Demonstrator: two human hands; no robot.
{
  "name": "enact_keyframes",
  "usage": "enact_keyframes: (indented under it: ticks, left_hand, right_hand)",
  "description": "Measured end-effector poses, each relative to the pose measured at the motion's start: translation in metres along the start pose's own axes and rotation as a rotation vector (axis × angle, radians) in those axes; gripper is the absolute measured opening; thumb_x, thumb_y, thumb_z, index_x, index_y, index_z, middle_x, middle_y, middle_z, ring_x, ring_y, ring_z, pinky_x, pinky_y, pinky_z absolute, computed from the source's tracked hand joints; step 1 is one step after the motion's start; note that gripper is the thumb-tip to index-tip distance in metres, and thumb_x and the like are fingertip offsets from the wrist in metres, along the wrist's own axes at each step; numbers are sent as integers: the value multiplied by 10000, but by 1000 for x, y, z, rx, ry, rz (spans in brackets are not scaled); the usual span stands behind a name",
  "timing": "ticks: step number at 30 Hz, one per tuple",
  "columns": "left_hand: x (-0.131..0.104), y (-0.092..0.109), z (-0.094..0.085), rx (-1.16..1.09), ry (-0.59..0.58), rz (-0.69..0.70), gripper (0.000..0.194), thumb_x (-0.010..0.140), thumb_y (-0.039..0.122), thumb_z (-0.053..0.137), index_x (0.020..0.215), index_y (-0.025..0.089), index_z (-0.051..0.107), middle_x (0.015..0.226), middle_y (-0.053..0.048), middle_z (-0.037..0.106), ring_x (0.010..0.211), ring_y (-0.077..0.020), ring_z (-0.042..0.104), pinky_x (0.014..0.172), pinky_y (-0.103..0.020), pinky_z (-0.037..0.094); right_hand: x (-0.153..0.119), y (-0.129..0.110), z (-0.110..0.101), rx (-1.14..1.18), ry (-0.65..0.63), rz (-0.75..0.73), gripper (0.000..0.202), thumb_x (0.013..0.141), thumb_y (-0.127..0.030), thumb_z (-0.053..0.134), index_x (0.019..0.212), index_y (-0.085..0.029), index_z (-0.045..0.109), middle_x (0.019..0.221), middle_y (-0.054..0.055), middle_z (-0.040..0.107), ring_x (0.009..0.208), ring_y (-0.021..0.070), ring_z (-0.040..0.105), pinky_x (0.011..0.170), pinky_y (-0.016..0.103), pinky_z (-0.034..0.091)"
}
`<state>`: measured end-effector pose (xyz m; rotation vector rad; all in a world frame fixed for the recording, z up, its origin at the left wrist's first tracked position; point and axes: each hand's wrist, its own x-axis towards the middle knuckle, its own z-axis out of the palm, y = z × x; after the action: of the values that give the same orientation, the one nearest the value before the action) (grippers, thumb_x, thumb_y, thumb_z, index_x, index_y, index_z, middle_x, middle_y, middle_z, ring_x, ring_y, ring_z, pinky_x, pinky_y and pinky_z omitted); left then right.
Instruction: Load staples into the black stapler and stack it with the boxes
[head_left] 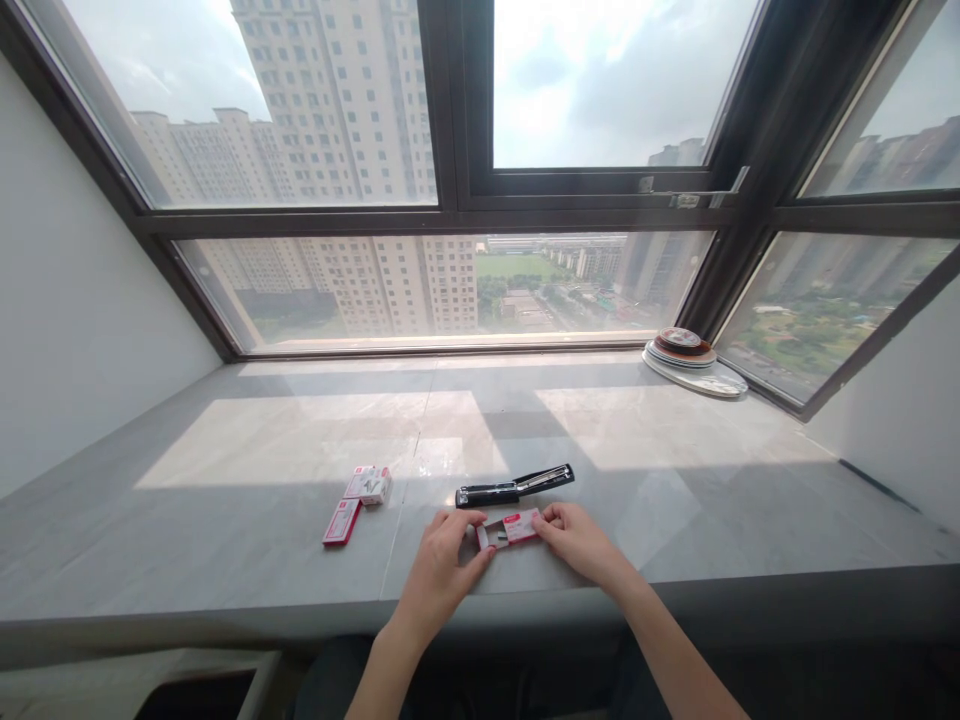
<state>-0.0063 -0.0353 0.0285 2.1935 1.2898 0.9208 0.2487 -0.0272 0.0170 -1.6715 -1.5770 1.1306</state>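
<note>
Between my hands is a small pink-and-white staples box, its inner tray slid partly out to the left. A little dark metallic piece, perhaps staples, shows inside the tray. My left hand grips the tray end between thumb and fingers. On the other side, my right hand pinches the right end of the box's sleeve. Just beyond the box lies a black stapler, spread wide at its hinge, with its metal channel showing.
Two more small boxes sit to the left, a white-and-pink one and a red-pink one. A stack of round plate-like discs stands at the far right corner by the window frame. The stone sill's front edge runs near my wrists.
</note>
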Motion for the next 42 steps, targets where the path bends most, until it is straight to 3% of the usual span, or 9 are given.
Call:
enact_keyframes:
  ticks: [6,10,15,21,26,30,35,38,42]
  left_hand:
    - [-2,-3,2,-21,23,-33,485,861,239,688,1335,280,591,1193,-66,672,1106,-252,609,977,-424,504]
    - [-3,-2,3,-42,31,-40,471,867,257,682,1329,275,595,1202,-76,669,1113,-264,606,993,-449,496]
    - [-4,-2,3,-48,42,-44,483,847,238,697,1318,288,602,1209,-64,669,1120,-261,603,991,-438,498]
    - [-4,-1,1,-52,46,-47,477,847,255,699,1315,282,606,1191,-66,673,1106,-261,611,981,-429,498]
    - [-3,1,-2,-50,61,-76,405,876,351,684,1266,258,624,1129,-74,679,1049,-258,623,947,-415,491]
    - [1,9,8,-57,57,-158,242,969,382,545,1131,250,667,886,-25,700,795,-202,628,845,-364,476]
    - [3,15,17,-139,34,-163,220,996,379,487,1076,253,649,869,-2,702,775,-174,626,737,-286,442]
    - [7,3,8,-57,140,-222,241,994,419,475,1011,246,641,779,16,644,691,-158,583,674,-267,407]
    - [26,-18,-9,144,233,-225,271,888,439,636,1080,249,659,826,5,620,795,-189,596,751,-290,407]
  right_hand:
    - [-11,-22,-15,-266,159,-152,262,905,-455,589,967,-224,699,610,-24,606,588,163,558,568,259,336]
    - [-3,-54,4,-468,65,-325,130,847,-339,668,809,-270,772,725,15,710,705,192,622,623,275,345]
    - [11,-72,22,-598,32,-386,98,757,-188,702,729,-250,772,730,43,723,765,219,641,672,281,361]
    - [1,-56,-8,-356,-47,-428,135,838,-277,629,855,-246,760,725,-6,690,683,163,590,647,252,383]
    - [-12,-23,-29,-213,34,-313,328,872,-425,616,1098,-230,751,855,23,713,700,179,586,670,287,447]
    - [-17,-14,-23,-215,7,-329,400,809,-460,708,1144,-245,745,964,28,717,734,175,601,671,280,455]
    - [-17,-23,-13,-308,10,-365,385,814,-497,721,1109,-253,762,827,11,682,702,164,575,663,272,435]
    - [-17,-30,-8,-339,16,-371,434,826,-538,720,1178,-286,746,800,0,665,699,160,572,651,267,406]
    - [-12,-42,4,-379,-15,-430,276,858,-531,705,997,-311,797,731,-13,634,670,150,556,641,266,365]
